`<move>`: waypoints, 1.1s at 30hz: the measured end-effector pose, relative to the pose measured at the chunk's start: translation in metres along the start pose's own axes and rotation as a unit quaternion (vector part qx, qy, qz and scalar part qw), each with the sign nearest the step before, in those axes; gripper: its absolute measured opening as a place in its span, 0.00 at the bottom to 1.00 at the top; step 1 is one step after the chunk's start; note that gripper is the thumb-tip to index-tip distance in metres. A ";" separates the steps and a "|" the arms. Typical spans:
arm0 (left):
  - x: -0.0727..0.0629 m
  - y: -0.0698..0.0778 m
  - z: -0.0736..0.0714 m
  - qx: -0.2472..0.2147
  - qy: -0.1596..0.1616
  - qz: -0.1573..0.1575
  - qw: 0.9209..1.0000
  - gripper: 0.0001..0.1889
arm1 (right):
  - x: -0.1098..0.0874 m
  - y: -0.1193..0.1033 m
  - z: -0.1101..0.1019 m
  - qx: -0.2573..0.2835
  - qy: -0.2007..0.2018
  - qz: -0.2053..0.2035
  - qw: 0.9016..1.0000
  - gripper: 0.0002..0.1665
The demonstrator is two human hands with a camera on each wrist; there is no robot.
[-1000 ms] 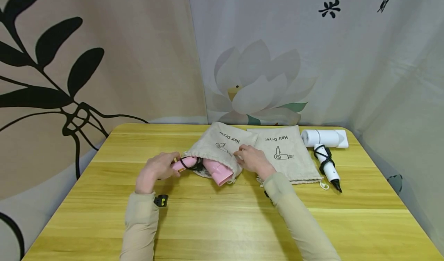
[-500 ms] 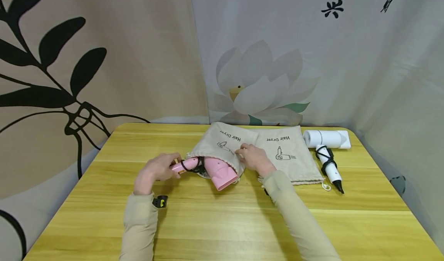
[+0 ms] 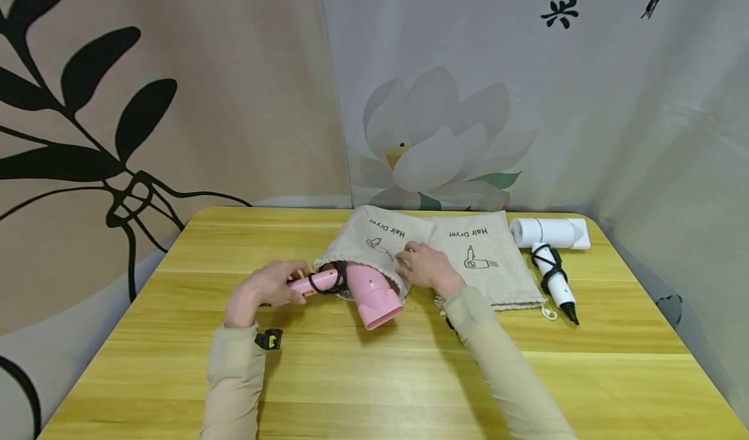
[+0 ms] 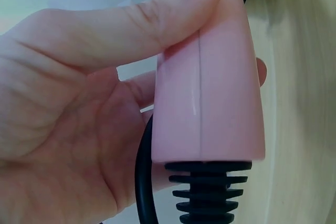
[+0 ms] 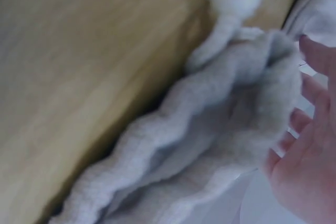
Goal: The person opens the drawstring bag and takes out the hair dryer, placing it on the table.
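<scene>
My left hand point(image 3: 269, 287) grips the handle end of a pink hair dryer point(image 3: 374, 297), thumb on top and fingers round the far side. In the left wrist view the pink handle point(image 4: 210, 103) ends in a ribbed black cord sleeve point(image 4: 211, 192). Black cord point(image 3: 338, 277) is wound round the handle. Behind the dryer lies a beige drawstring bag point(image 3: 380, 232) printed "Hair Dryer", with the dryer's rear still inside its mouth and the nozzle outside. Relaxed fingers of my right hand point(image 3: 430, 270) rest against the bag's right edge; the bag's gathered rim point(image 5: 210, 129) gapes beside them.
A second beige "Hair Dryer" bag point(image 3: 480, 277) lies flat to the right, partly under the first. Beyond it are a white hair dryer point(image 3: 550, 234) and its white handle point(image 3: 552, 281) wrapped in black cord. A printed curtain point(image 3: 281, 102) stands behind the wooden table point(image 3: 328, 375).
The pink hair dryer has slid out of the bag toward the viewer, its nozzle turning downward and showing more. The left hand keeps its grip; the right hand stays at the bag's edge.
</scene>
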State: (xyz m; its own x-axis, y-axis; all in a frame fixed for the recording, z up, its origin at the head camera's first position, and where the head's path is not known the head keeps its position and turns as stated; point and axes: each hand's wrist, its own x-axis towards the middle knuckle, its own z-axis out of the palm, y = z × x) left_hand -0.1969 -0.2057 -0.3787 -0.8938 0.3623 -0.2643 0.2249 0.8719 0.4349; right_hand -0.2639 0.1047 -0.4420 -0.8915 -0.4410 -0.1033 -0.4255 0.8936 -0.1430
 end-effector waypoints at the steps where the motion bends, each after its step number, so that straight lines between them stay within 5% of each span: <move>1: 0.000 0.000 0.000 -0.001 -0.002 0.004 1.000 0.19 | 0.000 0.000 0.000 -0.002 0.000 0.000 1.000 0.25; 13: -0.005 0.003 -0.004 -0.023 -0.021 0.050 0.998 0.18 | -0.003 -0.005 -0.005 -0.003 -0.012 0.000 1.000 0.32; 20: -0.008 0.004 -0.006 -0.016 -0.046 0.066 0.997 0.18 | -0.003 -0.008 -0.004 -0.024 -0.005 -0.009 1.000 0.28; 33: -0.018 0.001 -0.012 0.000 -0.070 0.050 0.996 0.16 | -0.001 -0.008 0.000 -0.034 0.002 -0.006 0.999 0.29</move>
State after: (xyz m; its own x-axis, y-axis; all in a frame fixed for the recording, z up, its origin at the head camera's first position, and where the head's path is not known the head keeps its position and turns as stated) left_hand -0.1850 -0.2152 -0.3636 -0.8044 0.4892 -0.3372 0.3092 0.8293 0.4654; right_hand -0.2596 0.0976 -0.4408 -0.8872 -0.4508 -0.0979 -0.4449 0.8923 -0.0773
